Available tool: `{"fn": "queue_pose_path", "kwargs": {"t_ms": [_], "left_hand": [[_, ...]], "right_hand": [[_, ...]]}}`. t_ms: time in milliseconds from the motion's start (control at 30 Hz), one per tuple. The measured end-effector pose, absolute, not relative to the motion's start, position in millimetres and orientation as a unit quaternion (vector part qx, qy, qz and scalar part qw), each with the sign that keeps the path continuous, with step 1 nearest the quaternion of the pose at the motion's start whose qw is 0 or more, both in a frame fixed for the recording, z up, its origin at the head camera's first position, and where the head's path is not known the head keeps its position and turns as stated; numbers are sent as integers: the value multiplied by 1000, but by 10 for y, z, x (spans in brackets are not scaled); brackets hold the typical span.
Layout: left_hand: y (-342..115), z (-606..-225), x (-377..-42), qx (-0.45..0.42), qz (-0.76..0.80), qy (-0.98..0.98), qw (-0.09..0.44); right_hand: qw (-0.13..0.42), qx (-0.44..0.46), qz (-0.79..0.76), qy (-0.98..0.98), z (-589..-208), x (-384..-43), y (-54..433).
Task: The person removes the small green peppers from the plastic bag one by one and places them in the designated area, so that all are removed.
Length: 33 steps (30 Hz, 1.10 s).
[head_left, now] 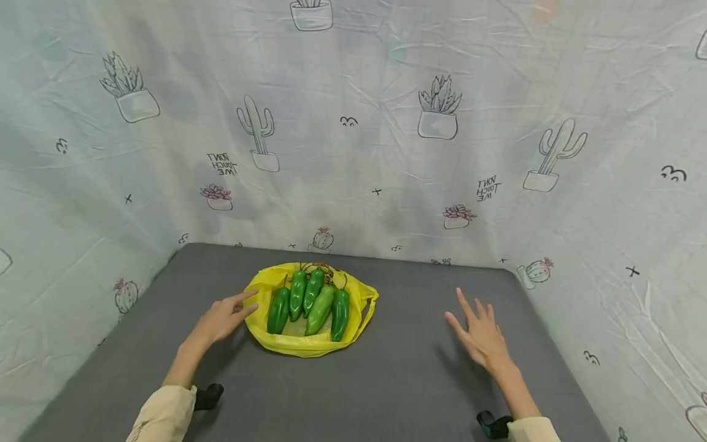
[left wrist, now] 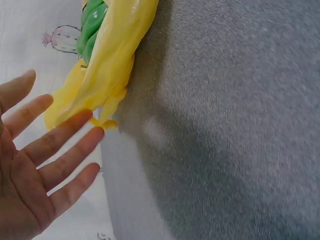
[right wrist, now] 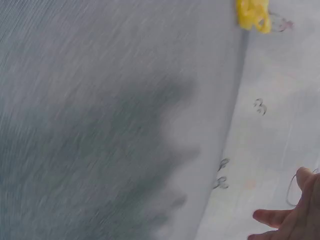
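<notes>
Several green peppers (head_left: 320,310) lie side by side in an opened yellow plastic bag (head_left: 301,348) toward the back of the grey table. Small items partly show behind their stems. My left hand (head_left: 221,318) is at the bag's left edge, fingers spread and fingertips overlapping the rim in the head view. In the left wrist view, the fingers of that hand (left wrist: 45,165) are straight with nothing between them. Well to the right of the bag, my right hand (head_left: 482,337) hovers over the table, fingers spread and holding nothing; its shadow falls beside it.
A grey cloth (head_left: 342,399) covers the tabletop. White sheeting (head_left: 353,153) printed with cacti and potted plants hangs behind the table and along both sides. Black straps (head_left: 208,397) sit at both wrists. One bag handle (head_left: 369,307) loops out on the right side.
</notes>
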State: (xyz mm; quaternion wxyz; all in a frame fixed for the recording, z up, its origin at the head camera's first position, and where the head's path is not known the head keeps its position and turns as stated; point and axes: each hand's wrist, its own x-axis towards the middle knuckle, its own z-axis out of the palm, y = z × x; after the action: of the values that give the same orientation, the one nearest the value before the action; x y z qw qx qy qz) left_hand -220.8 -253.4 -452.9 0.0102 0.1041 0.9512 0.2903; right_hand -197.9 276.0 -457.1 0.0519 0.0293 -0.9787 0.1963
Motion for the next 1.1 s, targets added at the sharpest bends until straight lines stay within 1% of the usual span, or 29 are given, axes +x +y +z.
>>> {"fn": "queue_pose_path", "kwargs": {"t_ms": [133,267,333,500,700,933,1100], "left_hand": [[-2554,-4566,-2251,112,334,935,-30],[-2622,-4608,-2293,109,355,927,-54],[-2661,-4622,-2307,108,366,923,-46],[-2719,-4653,-2316,101,405,909,-5],[-2686,-4680,-2318,87,418,904,5],[-2664,-4682,-2328,73,427,901,18],[-2675,-4696,-2339,62,435,898,27]], "right_hand": [[32,44,236,-970,-4516,-1946,2661],[33,69,278,-958,-4488,-1925,2578],[43,84,298,-950,-4488,-1917,2540],[62,132,355,-924,-4528,-1921,2442],[76,156,399,-900,-4601,-1942,2290],[84,147,454,-875,-4584,-2013,1972],[74,120,526,-839,-4579,-2071,1711]]}}
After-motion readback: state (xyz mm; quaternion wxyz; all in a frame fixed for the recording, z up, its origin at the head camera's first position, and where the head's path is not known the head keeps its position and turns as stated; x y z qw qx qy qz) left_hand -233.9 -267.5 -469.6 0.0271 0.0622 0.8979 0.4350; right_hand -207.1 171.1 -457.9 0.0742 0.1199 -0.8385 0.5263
